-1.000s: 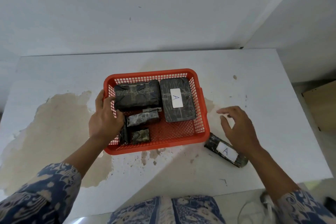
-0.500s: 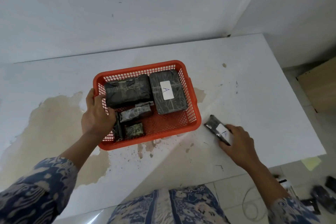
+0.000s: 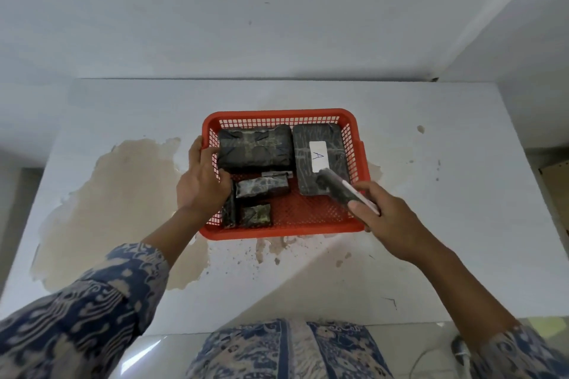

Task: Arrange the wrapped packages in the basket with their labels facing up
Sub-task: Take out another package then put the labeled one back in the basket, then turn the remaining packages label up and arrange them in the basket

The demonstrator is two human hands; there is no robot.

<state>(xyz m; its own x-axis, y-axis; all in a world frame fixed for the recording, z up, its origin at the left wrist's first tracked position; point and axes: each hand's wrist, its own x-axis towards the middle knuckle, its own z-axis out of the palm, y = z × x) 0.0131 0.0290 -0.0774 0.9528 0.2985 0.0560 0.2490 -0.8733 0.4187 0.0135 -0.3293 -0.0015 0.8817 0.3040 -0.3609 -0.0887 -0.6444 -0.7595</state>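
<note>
An orange mesh basket (image 3: 286, 232) sits mid-table. Inside lie a large dark wrapped package (image 3: 255, 148) at the back left and a flat one (image 3: 320, 144) at the back right, its white "A" label facing up. Several smaller dark packages (image 3: 261, 187) sit at the front left with no label showing. My left hand (image 3: 201, 184) grips the basket's left rim. My right hand (image 3: 385, 218) holds a slim dark package (image 3: 338, 189) tilted on edge over the basket's right side, its white label turned sideways.
The white table (image 3: 446, 224) has a big tan stain (image 3: 123, 194) left of the basket and small brown spots in front of it. A wall rises behind. A wooden box edge (image 3: 557, 175) shows at the far right, off the table.
My right hand closed on the slim labelled package lying right of the basket, lifted it and carried it left over the basket. My left hand stayed on the rim.
</note>
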